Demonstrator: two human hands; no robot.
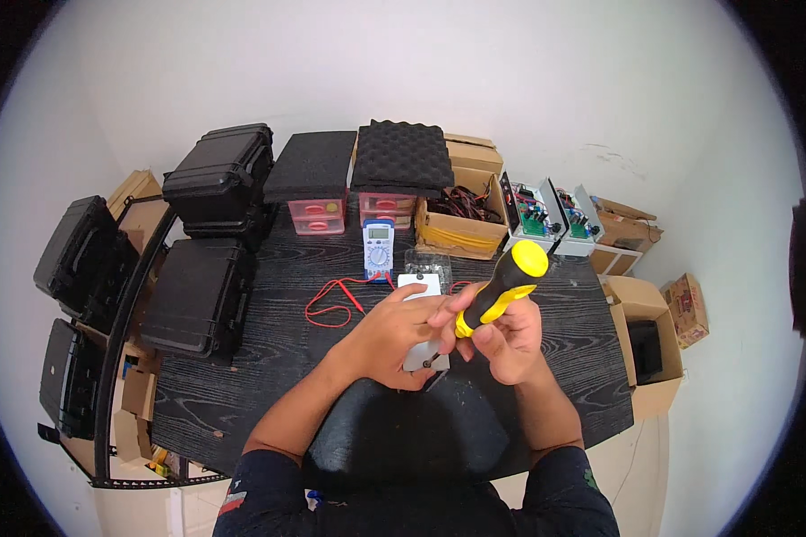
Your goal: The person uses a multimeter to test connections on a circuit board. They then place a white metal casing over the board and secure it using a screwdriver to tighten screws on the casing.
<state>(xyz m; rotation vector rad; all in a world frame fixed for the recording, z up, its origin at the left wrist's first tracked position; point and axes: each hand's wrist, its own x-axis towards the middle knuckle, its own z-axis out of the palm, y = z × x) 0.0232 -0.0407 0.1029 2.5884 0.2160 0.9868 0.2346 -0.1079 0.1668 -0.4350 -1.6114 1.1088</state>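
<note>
A screwdriver [500, 288] with a thick black and yellow handle is in the fingers of my right hand [510, 345]. Its handle end points up and to the right, and the shaft slants down toward a dark screw or hole at the near end of a small white box [418, 361]. I cannot tell whether the tip sits in it. My left hand [387, 338] grips the white box from the left, thumb at the near end, covering much of its middle. Just beyond stands a blue and white multimeter [379, 252] with a red test lead [336, 286] curling left.
Clear plastic packaging [432, 265] lies behind the white box. Along the back are foam-topped drawer units [317, 215], a cardboard box of cables [461, 233] and open-cased circuit boards [535, 217]. Black hard cases [201, 295] stand left; an open carton [649, 340] is right of the table [564, 358].
</note>
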